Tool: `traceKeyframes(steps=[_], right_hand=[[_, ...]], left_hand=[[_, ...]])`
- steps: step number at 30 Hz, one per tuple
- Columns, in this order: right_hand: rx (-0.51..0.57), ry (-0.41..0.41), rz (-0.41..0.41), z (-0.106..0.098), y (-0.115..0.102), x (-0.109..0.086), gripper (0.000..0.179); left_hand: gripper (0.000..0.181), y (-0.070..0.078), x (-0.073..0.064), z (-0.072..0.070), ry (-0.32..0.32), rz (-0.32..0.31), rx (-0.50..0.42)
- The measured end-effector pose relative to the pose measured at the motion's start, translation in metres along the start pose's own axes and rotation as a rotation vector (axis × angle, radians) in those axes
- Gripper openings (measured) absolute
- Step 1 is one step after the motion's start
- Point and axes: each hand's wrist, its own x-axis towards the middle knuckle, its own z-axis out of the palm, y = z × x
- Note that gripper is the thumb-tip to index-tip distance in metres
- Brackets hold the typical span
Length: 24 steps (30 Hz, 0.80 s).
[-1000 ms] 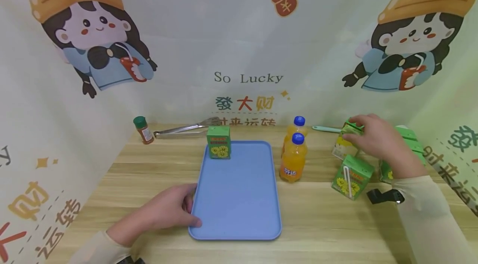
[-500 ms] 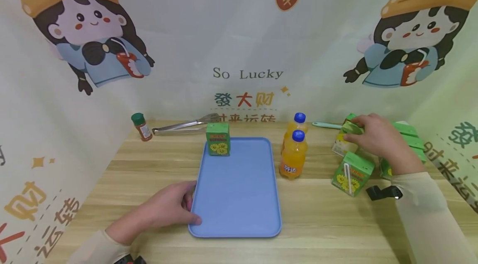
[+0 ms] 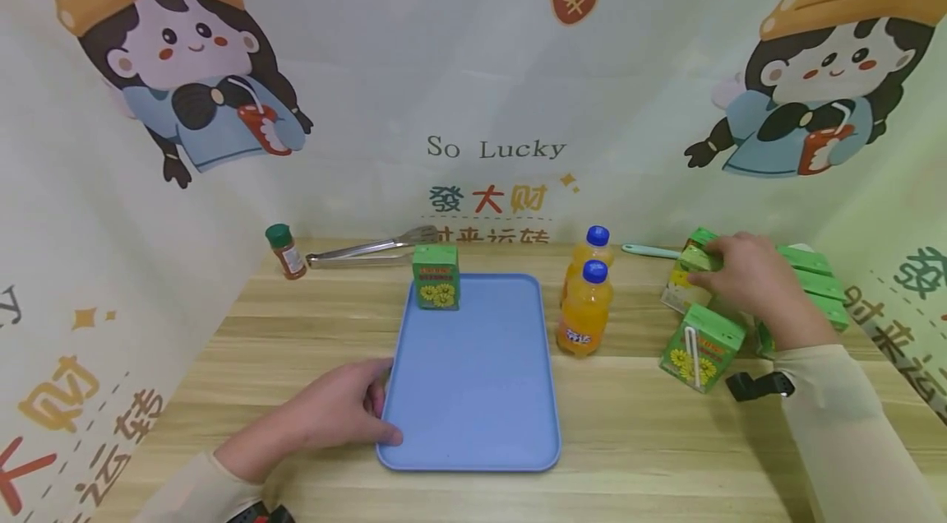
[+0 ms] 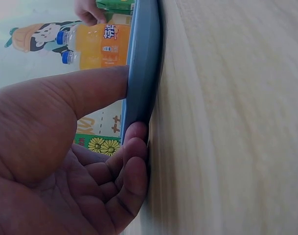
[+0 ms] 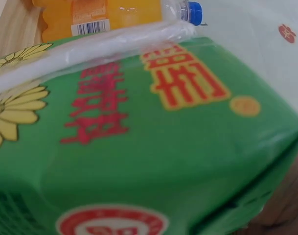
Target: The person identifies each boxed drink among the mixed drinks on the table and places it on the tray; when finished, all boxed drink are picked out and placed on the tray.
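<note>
My left hand (image 3: 344, 408) pinches the near left edge of a blue tray (image 3: 473, 391), thumb on the rim. In the left wrist view the left hand (image 4: 60, 147) has its fingers curled against the underside of the tray (image 4: 143, 63). At the back right, my right hand (image 3: 755, 280) grips a green-and-yellow drink carton (image 3: 681, 293) from above, partly hiding it. Just in front stands another green drink carton (image 3: 699, 350) with a straw on its face. That green carton (image 5: 153, 161) fills most of the right wrist view. A third drink carton (image 3: 436, 280) stands at the tray's far left corner.
Two orange soda bottles (image 3: 584, 317) stand right of the tray. More green cartons (image 3: 817, 284) are beyond the right forearm. Metal tongs (image 3: 370, 249) and a green-capped spice jar (image 3: 286, 252) lie back left. A pale green handle (image 3: 647, 250) lies near the printed backdrop (image 3: 629, 112).
The head view has shifted slightly. Both hands keep their places, the left at the tray edge and the right on the drink carton.
</note>
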Motion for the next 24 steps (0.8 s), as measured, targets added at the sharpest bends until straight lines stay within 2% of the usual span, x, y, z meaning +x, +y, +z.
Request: traceKeyframes(steps=[8, 15, 24], right_hand=[[0.017, -0.028, 0.017, 0.003, 0.004, 0.004, 0.064], [0.064, -0.052, 0.014, 0.008, 0.009, 0.006, 0.07], [0.126, -0.108, 0.009, 0.015, 0.019, 0.01, 0.084]], left_hand=[[0.074, 0.0, 0.0, 0.0, 0.01, 0.016, 0.006], [0.082, 0.001, -0.001, -0.001, 0.012, 0.01, 0.009], [0.077, 0.003, -0.001, -0.001, 0.007, 0.006, 0.008]])
